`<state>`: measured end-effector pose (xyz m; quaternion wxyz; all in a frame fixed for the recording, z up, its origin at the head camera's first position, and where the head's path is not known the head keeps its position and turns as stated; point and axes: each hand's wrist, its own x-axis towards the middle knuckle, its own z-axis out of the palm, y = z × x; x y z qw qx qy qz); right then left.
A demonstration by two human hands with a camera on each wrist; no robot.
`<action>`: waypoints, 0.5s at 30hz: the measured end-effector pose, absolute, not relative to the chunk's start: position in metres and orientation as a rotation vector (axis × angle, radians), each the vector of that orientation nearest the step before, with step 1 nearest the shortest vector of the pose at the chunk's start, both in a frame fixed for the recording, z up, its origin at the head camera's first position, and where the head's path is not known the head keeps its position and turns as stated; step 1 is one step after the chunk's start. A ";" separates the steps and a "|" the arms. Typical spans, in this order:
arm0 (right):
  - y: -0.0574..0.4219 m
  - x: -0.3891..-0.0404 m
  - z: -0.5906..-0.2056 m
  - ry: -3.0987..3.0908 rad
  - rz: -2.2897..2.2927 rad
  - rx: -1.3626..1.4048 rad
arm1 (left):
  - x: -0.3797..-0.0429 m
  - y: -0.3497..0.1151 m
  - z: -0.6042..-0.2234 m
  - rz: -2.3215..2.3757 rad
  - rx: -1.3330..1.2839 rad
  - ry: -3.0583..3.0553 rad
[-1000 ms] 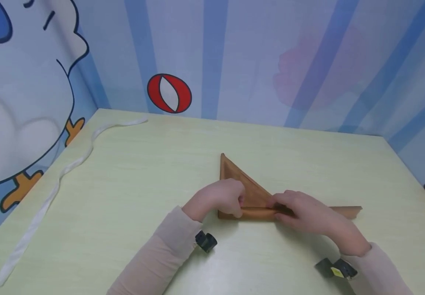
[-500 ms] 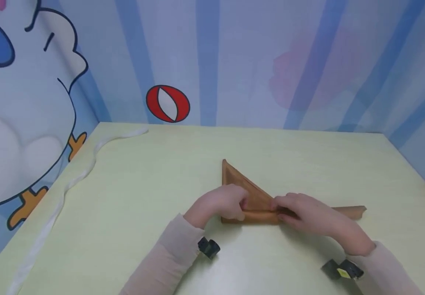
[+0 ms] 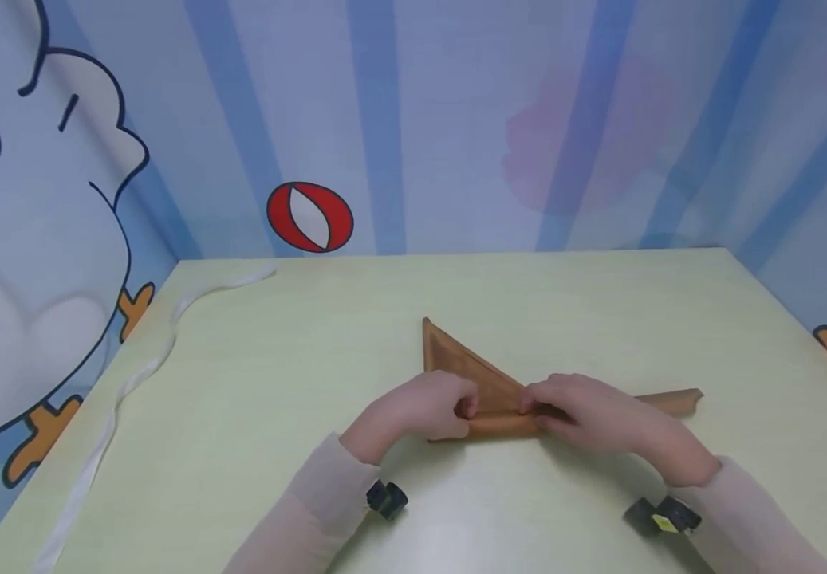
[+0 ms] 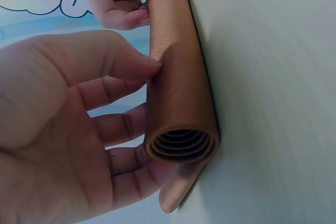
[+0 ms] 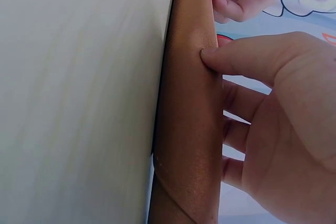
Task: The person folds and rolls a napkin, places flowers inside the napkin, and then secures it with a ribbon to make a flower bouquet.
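A brown cloth (image 3: 485, 373) lies on the table, with a triangular flap pointing away. Its near edge is rolled into a tube (image 4: 181, 93), whose open end shows several layers in the left wrist view. My left hand (image 3: 431, 405) holds this roll near its left end, thumb on the near side and fingers behind. Farther right, my right hand (image 3: 592, 410) grips the same roll, its thumb (image 5: 236, 56) pressing the near face. A narrow tail of the cloth (image 3: 671, 402) sticks out to the right beyond that hand.
A long white ribbon (image 3: 147, 368) lies wavy along the left side of the pale table (image 3: 313, 343). Blue striped walls (image 3: 449, 119) with cartoon prints enclose the back and sides. Small black cameras (image 3: 387, 500) sit at both wrists.
The head view has tilted, so the wall and table edge appear lower. Both hands keep their hold on the cloth's roll, with only slight finger movement; the roll looks nearly the same.
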<state>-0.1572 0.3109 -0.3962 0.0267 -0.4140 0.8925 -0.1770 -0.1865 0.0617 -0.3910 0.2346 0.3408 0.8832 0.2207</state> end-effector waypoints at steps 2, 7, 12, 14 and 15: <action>0.311 -0.157 -0.397 2.752 -0.550 -1.273 | -0.185 0.061 -0.393 0.631 0.943 2.424; 0.312 -0.157 -0.398 2.753 -0.542 -1.240 | -0.183 0.059 -0.395 0.668 0.973 2.437; 0.313 -0.157 -0.399 2.758 -0.533 -1.193 | -0.182 0.060 -0.394 0.630 0.998 2.465; 0.314 -0.158 -0.399 2.762 -0.530 -1.186 | -0.182 0.061 -0.393 0.613 0.995 2.476; 0.314 -0.158 -0.400 2.767 -0.528 -1.186 | -0.182 0.061 -0.392 0.608 0.991 2.479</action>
